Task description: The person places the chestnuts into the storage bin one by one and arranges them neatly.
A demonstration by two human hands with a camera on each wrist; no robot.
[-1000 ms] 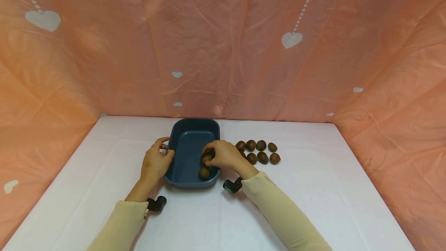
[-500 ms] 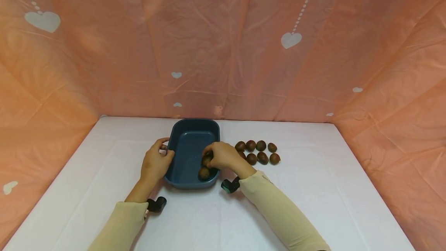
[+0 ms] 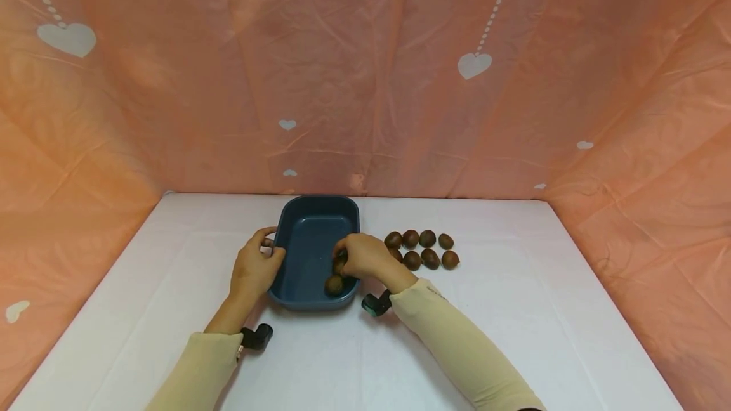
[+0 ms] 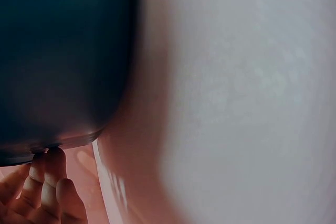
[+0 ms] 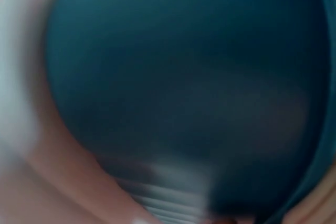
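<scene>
My left hand [image 3: 254, 266] holds the left side of a deep dark-blue rectangular tray [image 3: 308, 240], its thumb at the rim. In the left wrist view, its fingertips [image 4: 55, 156] touch the tray's outer wall [image 4: 63, 77]. My right hand [image 3: 368, 257] reaches over the tray's right rim, with curled fingers round a brown chestnut [image 3: 338, 266] that they partly hide. Just in front of it, another chestnut [image 3: 334, 285] lies in the tray's near right corner. The right wrist view mostly shows the tray's blurred outer wall [image 5: 184, 77].
Right of the tray, several chestnuts [image 3: 430, 259] lie in two rows on the white tabletop [image 3: 491, 309], the leftmost partly behind my right hand. An orange curtain [image 3: 377, 94] with pale hearts encloses the back and sides.
My right hand has shifted slightly down and right inside the tray, covering more of the chestnut it holds. The left hand and the tray stay in place.
</scene>
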